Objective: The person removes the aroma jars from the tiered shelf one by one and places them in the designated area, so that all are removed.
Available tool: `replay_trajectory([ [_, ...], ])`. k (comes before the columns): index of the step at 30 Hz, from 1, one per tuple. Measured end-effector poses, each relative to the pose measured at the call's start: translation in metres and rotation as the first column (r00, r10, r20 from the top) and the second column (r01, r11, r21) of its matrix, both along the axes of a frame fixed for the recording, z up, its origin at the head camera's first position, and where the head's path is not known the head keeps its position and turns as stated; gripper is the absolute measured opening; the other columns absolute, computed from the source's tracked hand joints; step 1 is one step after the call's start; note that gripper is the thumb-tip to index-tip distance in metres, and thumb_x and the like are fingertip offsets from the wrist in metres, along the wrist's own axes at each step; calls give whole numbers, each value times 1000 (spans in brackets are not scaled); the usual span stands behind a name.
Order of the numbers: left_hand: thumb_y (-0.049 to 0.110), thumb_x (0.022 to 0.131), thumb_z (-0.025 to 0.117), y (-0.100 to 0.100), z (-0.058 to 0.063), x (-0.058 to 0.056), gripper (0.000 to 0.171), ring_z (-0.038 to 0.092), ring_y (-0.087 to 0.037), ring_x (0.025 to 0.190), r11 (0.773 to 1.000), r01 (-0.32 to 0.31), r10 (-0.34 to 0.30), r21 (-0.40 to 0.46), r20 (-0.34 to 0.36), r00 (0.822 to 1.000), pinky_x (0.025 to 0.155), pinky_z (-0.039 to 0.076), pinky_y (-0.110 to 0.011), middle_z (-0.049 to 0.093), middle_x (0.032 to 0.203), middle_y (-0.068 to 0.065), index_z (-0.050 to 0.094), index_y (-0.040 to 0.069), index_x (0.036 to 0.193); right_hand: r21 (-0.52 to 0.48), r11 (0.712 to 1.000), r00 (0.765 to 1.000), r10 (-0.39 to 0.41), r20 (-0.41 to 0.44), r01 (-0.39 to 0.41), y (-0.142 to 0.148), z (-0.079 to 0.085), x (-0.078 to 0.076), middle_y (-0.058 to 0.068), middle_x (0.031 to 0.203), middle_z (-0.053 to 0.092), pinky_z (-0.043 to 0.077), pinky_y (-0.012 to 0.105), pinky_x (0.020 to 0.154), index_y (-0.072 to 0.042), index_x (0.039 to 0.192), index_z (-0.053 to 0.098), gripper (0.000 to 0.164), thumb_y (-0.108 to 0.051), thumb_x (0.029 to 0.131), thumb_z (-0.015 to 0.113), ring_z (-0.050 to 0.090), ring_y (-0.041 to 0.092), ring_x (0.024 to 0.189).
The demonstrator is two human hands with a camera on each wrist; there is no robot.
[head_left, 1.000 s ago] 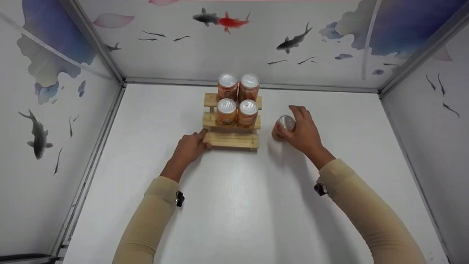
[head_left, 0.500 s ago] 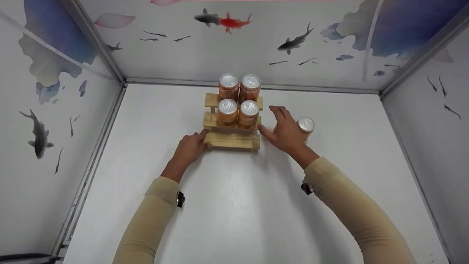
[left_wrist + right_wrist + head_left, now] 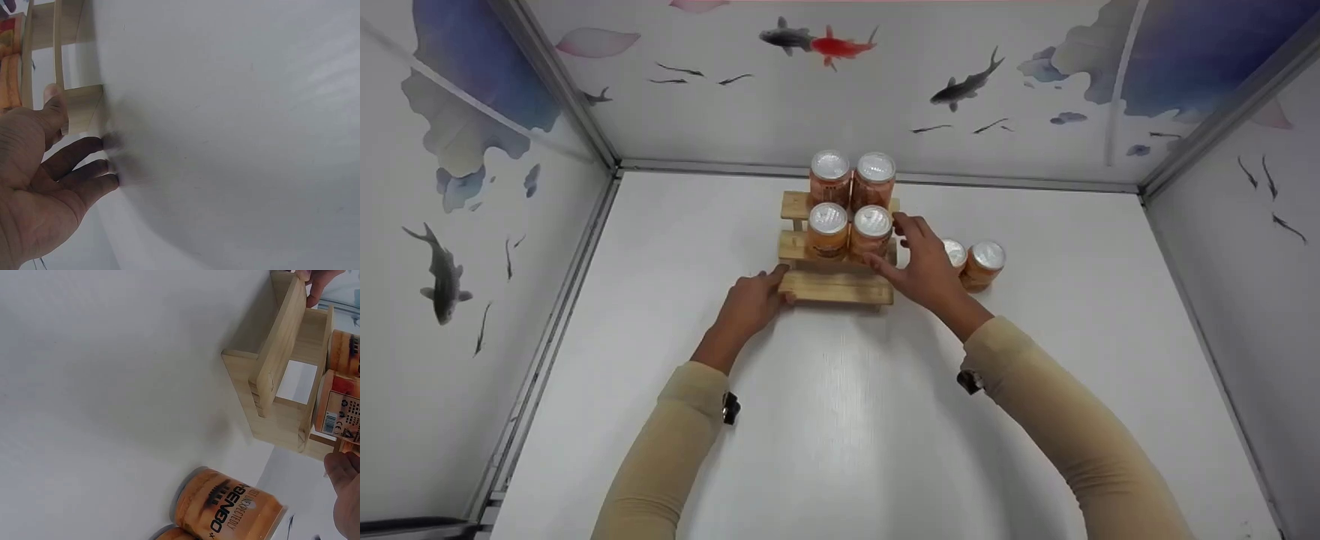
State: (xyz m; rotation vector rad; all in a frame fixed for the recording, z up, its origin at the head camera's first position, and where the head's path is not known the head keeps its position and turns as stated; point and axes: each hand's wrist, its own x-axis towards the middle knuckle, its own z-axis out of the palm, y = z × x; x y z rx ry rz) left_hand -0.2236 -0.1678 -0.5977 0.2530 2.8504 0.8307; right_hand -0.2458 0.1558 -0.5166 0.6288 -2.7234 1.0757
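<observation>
A three-step wooden rack (image 3: pixel 836 286) stands near the back of the table. Orange cans with silver lids fill two of its steps: a pair on the top step and a pair on the middle one, including the right-hand middle can (image 3: pixel 871 234). My left hand (image 3: pixel 748 306) pinches the left end of the lowest plank, thumb on top; its other fingers (image 3: pixel 90 191) reach down to the table. Beside the right-hand middle can is my right hand (image 3: pixel 926 271), thumb in front and fingers spread at its right side. Contact with that can is unclear.
Two more orange cans stand on the white table right of the rack, one partly hidden behind my right hand, the other fully seen, a can (image 3: pixel 985 266). Walls (image 3: pixel 840 112) with fish pictures enclose the table at the back and sides.
My right hand let go of a can on the table and moved left to the right-hand can on the middle step. My left hand stayed at the rack's lowest plank.
</observation>
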Motion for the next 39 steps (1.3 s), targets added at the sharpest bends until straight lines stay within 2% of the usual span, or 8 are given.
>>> replay_trajectory([
  [1, 37, 113, 66, 0, -1, 0, 54, 62, -49, 145, 1000, 0, 0, 1, -7, 1000, 119, 52, -61, 66, 151, -27, 56, 21, 164, -8, 1000, 1000, 1, 0, -1, -1, 0, -1, 22, 144, 60, 60, 54, 109, -3, 161, 47, 82, -46, 101, 81, 65, 41, 133],
  [3, 27, 112, 67, 7, 23, 9, 53, 62, -53, 142, 1000, -15, 15, -21, 14, 1000, 117, 52, -64, 65, 150, -30, 57, 17, 163, -16, 1000, 1000, 0, 2, 0, -4, 1, -1, 22, 144, 60, 61, 54, 109, -3, 161, 47, 82, -44, 101, 82, 65, 39, 133],
  [8, 28, 113, 66, 8, 21, 9, 54, 63, -52, 142, 999, -22, 23, -49, 18, 1000, 117, 53, -63, 66, 151, -27, 55, 18, 164, -45, 999, 1000, -14, 24, 16, -10, 2, -3, 22, 145, 60, 61, 55, 109, -3, 162, 46, 82, -39, 100, 85, 65, 37, 134],
  [17, 29, 112, 66, 8, 22, 10, 53, 65, -52, 139, 999, -21, 21, -48, 15, 1000, 116, 53, -63, 67, 150, -28, 56, 18, 164, -91, 995, 997, -38, 64, 44, -19, 1, -5, 21, 148, 59, 61, 49, 110, -1, 163, 42, 87, -40, 99, 86, 69, 36, 133],
  [21, 28, 112, 66, 8, 22, 9, 54, 64, -51, 140, 998, -19, 21, -53, 26, 999, 117, 53, -63, 66, 151, -28, 54, 19, 164, -100, 994, 998, -38, 54, 43, -20, 0, -6, 23, 148, 60, 61, 46, 109, 1, 163, 41, 85, -36, 100, 85, 69, 36, 133],
  [29, 38, 111, 68, 8, 20, 8, 57, 64, -53, 141, 998, -34, 36, -52, 35, 999, 113, 55, -63, 61, 154, -34, 54, 23, 164, -92, 995, 998, -38, 48, 42, -21, -1, -8, 22, 146, 61, 62, 44, 107, 1, 162, 42, 81, -33, 101, 84, 69, 35, 131],
  [39, 32, 112, 67, 9, 22, 8, 56, 58, -52, 148, 998, -45, 47, -43, 66, 997, 121, 49, -63, 58, 158, -32, 53, 23, 166, -95, 995, 1000, -22, 14, 23, -19, -1, -7, 24, 145, 62, 63, 46, 104, 4, 160, 43, 80, -31, 101, 84, 70, 36, 127],
])
